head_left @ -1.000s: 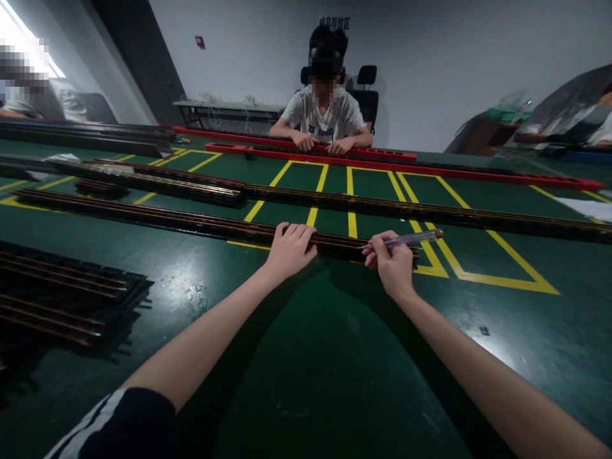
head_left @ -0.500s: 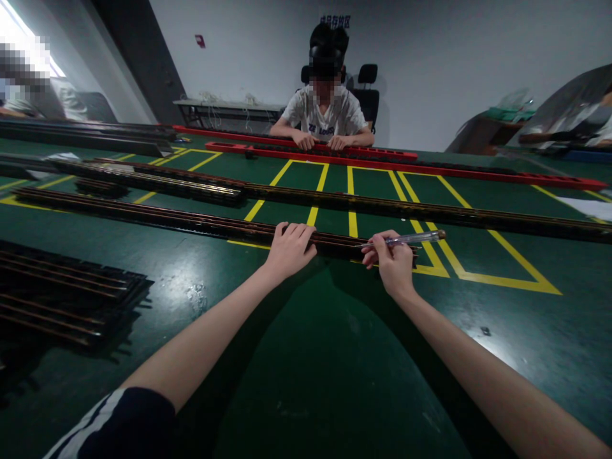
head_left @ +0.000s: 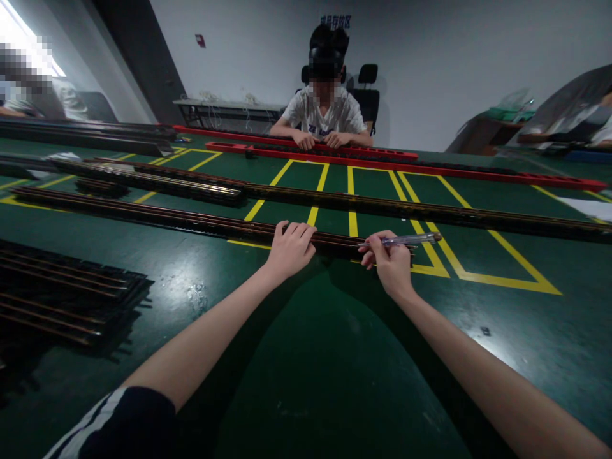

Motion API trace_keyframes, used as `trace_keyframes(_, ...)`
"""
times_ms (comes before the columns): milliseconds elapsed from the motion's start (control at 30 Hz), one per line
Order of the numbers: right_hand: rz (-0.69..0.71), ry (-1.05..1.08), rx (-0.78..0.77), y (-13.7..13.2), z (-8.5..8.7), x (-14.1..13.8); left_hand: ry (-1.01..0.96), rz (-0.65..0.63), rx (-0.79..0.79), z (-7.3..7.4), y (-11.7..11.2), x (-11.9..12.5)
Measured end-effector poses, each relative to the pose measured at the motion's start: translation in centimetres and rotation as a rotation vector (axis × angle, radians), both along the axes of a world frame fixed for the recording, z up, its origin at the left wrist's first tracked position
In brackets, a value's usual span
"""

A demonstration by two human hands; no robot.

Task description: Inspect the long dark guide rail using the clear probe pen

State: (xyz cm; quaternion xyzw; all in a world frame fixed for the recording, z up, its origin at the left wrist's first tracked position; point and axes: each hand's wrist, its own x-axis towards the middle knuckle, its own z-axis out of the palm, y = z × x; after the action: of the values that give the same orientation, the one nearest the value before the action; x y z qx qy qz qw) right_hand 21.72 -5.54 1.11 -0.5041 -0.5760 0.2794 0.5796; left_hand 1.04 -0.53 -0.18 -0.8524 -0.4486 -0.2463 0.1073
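A long black strip with copper-coloured lines [head_left: 210, 224] runs across the green table in front of me. My left hand [head_left: 292, 250] lies over it, fingers bent across the top and thumb on the near side, holding it down. Near the strip's right end, my right hand [head_left: 389, 260] pinches a slim pen-like tool with a clear barrel [head_left: 414, 240]. Its thin tip points left, close above the strip; whether it touches cannot be made out. The curled lower fingers of that hand are beside the strip's edge.
A stack of similar black strips [head_left: 62, 290] lies at the left. Behind the held strip is another long dark strip [head_left: 382, 205], then red rails [head_left: 459, 169]. Yellow tape lines [head_left: 507, 279] mark the table [head_left: 306, 395]. A person [head_left: 325, 108] sits opposite with both hands at a red rail.
My right hand and the clear tool have shifted slightly left along the strip, and the strip's right end now shows a little further left. My left hand stays nearly in place.
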Motion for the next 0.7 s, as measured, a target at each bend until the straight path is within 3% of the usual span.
trace_keyframes(700, -0.043, -0.011, -0.016, 0.00, -0.07, -0.03, 0.003, -0.021, -0.013, 0.60, -0.19, -0.22)
